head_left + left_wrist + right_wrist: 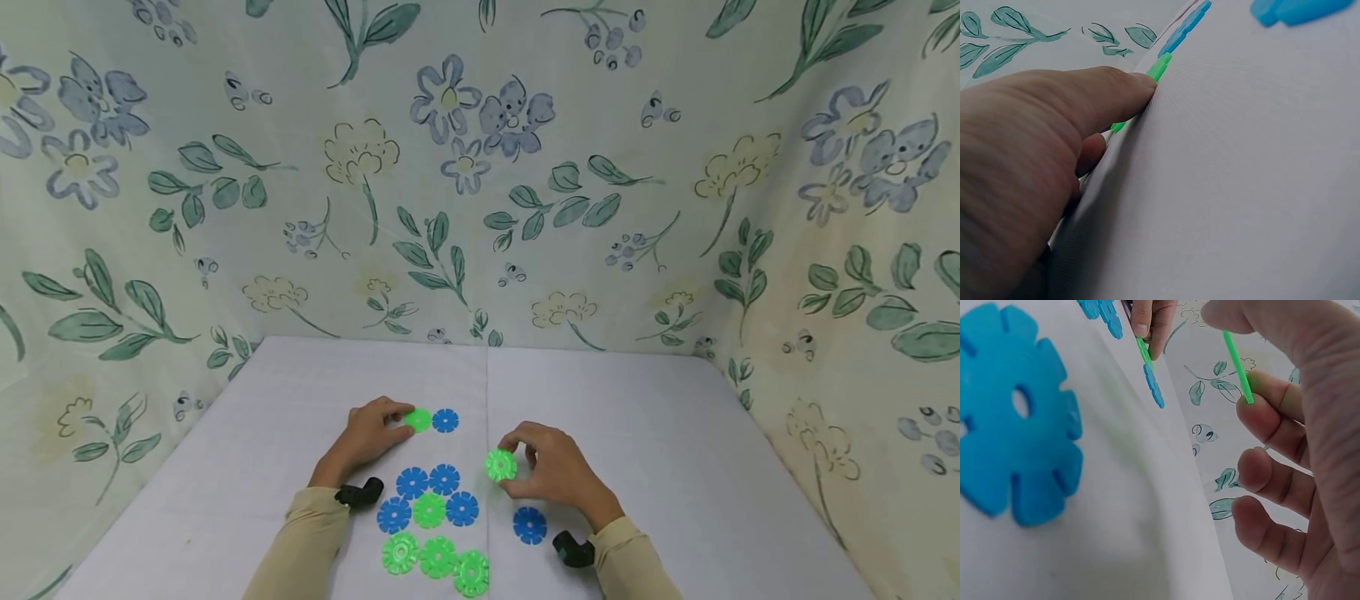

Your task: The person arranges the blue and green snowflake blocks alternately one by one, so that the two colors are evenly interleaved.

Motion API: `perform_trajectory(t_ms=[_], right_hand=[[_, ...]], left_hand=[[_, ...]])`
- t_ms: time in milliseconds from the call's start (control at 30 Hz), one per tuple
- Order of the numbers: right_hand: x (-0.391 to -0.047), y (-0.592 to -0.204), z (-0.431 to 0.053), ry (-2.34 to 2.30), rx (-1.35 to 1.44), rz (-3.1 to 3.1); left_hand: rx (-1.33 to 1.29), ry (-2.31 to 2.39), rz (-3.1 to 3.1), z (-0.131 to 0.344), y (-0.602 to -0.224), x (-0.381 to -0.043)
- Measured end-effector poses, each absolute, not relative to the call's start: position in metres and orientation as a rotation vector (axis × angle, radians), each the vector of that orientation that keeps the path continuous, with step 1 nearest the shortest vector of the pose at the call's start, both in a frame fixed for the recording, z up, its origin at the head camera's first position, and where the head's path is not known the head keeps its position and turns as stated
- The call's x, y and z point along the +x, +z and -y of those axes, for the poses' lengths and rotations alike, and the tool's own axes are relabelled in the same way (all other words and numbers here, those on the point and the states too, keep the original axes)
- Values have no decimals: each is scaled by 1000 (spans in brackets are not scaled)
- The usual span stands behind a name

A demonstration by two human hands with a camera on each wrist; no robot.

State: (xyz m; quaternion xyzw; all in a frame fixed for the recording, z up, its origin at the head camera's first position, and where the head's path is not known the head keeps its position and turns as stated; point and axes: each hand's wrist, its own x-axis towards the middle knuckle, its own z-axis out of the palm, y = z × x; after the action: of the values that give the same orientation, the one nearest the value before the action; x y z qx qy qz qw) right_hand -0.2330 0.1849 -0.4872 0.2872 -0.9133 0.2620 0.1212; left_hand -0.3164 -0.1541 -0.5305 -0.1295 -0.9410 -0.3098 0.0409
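Between your forearms, four blue discs (pixel 412 475) bordered a middle green disc (pixel 429 503) on its far side and both flanks, and a row of three green discs (pixel 438 550) lay nearer you. A lone blue disc (pixel 529 518) lay below your right hand (pixel 557 468), near the black wrist device (pixel 573 551). Floral cloth (pixel 487 225) hung behind the white-covered table (pixel 637 417). The discs looked like smooth plastic, thin and round, their rims notched into petals. Your left hand (pixel 366 434) reached farther out, thumb and forefinger closed on the edge of a flat green disc (pixel 417 420), which lay on the table just beside a far blue disc (pixel 445 414). Your right hand pinched a raised green disc (pixel 498 458) between thumb and fingers, clear of the table, its last two fingers loosely bent.
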Motion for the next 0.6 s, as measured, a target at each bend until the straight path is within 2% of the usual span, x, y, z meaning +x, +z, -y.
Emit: perform_trajectory(t_ms=[600], right_hand=[[-263,-485,-163,730,547,2771]], left_hand=[[-410,-943,2857,157,-535,-319]])
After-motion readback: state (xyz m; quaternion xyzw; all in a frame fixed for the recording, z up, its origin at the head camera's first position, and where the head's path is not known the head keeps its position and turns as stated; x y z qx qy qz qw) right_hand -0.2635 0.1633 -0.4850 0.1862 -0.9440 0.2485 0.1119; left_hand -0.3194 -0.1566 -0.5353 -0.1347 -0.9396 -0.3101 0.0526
